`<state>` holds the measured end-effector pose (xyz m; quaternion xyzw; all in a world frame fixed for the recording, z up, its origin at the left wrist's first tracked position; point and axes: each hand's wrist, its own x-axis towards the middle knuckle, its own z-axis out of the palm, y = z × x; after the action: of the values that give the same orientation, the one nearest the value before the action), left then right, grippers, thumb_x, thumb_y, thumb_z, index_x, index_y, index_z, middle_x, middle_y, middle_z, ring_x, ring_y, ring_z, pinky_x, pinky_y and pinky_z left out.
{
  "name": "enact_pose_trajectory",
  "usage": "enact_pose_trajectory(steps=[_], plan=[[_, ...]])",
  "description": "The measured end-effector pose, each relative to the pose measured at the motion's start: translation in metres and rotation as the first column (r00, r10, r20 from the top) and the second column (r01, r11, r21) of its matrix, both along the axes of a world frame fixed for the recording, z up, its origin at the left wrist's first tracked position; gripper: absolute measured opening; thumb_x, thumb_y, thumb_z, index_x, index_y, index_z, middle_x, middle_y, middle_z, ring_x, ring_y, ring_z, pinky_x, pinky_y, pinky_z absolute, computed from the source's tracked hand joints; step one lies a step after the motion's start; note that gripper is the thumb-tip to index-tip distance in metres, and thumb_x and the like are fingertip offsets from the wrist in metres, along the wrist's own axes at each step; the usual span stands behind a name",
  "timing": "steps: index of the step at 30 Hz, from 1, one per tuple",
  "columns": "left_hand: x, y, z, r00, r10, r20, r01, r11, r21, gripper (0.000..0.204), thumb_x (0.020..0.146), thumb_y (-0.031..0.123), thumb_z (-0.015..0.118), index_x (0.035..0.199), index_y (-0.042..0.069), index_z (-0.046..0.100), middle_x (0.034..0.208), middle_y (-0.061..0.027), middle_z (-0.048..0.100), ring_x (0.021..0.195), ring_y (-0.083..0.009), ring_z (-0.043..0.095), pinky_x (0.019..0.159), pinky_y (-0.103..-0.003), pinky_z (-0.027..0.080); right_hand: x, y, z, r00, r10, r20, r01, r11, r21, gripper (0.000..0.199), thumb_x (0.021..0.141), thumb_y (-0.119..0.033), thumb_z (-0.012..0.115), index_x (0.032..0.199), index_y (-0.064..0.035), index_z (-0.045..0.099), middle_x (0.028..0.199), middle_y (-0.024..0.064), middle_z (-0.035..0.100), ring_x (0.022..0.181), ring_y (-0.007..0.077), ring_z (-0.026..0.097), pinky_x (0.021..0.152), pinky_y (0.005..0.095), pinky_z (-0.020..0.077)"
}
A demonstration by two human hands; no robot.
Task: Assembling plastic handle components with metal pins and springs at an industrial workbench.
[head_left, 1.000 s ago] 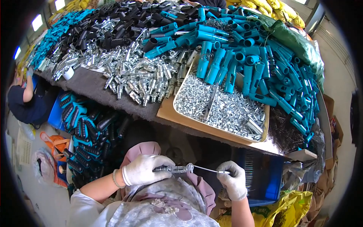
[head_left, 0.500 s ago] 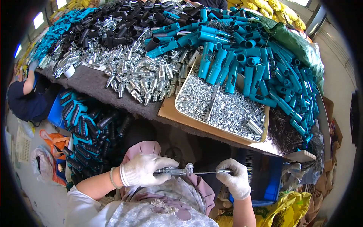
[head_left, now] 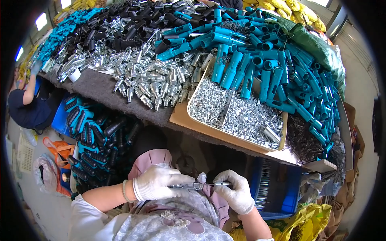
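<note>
Both hands wear white gloves and meet over my lap, below the table's front edge. My left hand [head_left: 157, 183] grips a short silver metal fitting [head_left: 189, 186] held level. My right hand [head_left: 235, 192] pinches the thin metal pin end [head_left: 221, 184] at the fitting's right, close against it. Above them on the table a tray [head_left: 181, 117] holds a heap of small silver parts. Left of the tray lies a pile of silver fittings [head_left: 157, 82]. Teal plastic tubes [head_left: 261, 68] are heaped over the table's right side.
Black tubes [head_left: 132, 28] and more teal ones cover the table's far side. A blue bin [head_left: 277, 193] with thin pins stands right of my lap. A crate of black-and-teal handles [head_left: 94, 136] sits under the table at left. Another person [head_left: 28, 104] works at far left.
My right hand has moved left toward my left hand, and the long thin pin between them has slid into the fitting, so less of it shows.
</note>
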<state>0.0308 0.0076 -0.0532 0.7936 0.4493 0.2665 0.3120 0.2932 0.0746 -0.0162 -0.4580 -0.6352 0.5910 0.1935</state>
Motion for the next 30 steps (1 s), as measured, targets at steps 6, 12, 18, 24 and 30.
enact_pose_trajectory(steps=[6,12,18,24,30], plan=[[0.005,0.002,-0.002,1.0,0.002,-0.03,0.001,0.995,0.103,0.039,0.076,0.023,0.083,0.108,0.005,0.072,0.106,-0.0119,0.072,0.096,-0.0294,0.068,0.086,-0.037,0.055,-0.005,-0.009,-0.017,0.994,0.092,-0.054,-0.089,0.995,0.05,0.016,0.084,-0.008,0.07,0.095,0.0006,0.062,0.086,0.0068,0.066,0.077,0.0118,0.06,0.073,0.027,0.0498],[0.005,0.007,0.001,0.993,0.039,0.115,-0.054,0.99,0.129,0.028,0.077,0.023,0.078,0.099,0.008,0.072,0.081,-0.0085,0.07,0.068,-0.0275,0.068,0.06,-0.037,0.054,-0.007,-0.012,-0.029,0.975,0.216,-0.052,-0.183,0.917,0.355,0.03,0.09,-0.024,0.073,0.101,-0.0011,0.058,0.087,0.013,0.066,0.074,0.0213,0.067,0.069,0.0311,0.0526],[0.004,0.005,-0.007,0.993,0.024,0.116,-0.045,0.982,0.181,0.031,0.077,0.023,0.079,0.102,0.007,0.073,0.079,-0.0115,0.07,0.069,-0.0301,0.068,0.063,-0.039,0.053,-0.01,-0.014,-0.033,0.976,0.219,-0.016,-0.196,0.903,0.382,0.029,0.091,-0.021,0.071,0.104,-0.0013,0.054,0.092,0.0138,0.066,0.079,0.0224,0.068,0.073,0.032,0.0538],[0.006,0.002,0.0,0.984,0.077,0.162,-0.1,0.985,0.139,0.031,0.076,0.023,0.08,0.102,0.008,0.073,0.08,-0.0102,0.07,0.07,-0.0286,0.067,0.063,-0.038,0.052,-0.014,-0.022,-0.042,0.823,-0.091,-0.561,-0.014,0.984,-0.179,0.045,0.098,-0.031,0.061,0.126,0.0024,0.049,0.123,0.0218,0.06,0.116,0.0268,0.059,0.101,0.0391,0.0454],[0.011,0.001,-0.002,0.991,0.084,0.105,-0.106,0.969,0.225,0.029,0.077,0.024,0.079,0.101,0.009,0.073,0.078,-0.0082,0.068,0.069,-0.0272,0.065,0.064,-0.037,0.051,-0.019,-0.034,-0.062,0.764,-0.095,-0.638,-0.06,0.974,-0.217,0.052,0.101,-0.036,0.054,0.13,0.0065,0.05,0.135,0.0266,0.054,0.127,0.0336,0.053,0.111,0.0462,0.0371]])
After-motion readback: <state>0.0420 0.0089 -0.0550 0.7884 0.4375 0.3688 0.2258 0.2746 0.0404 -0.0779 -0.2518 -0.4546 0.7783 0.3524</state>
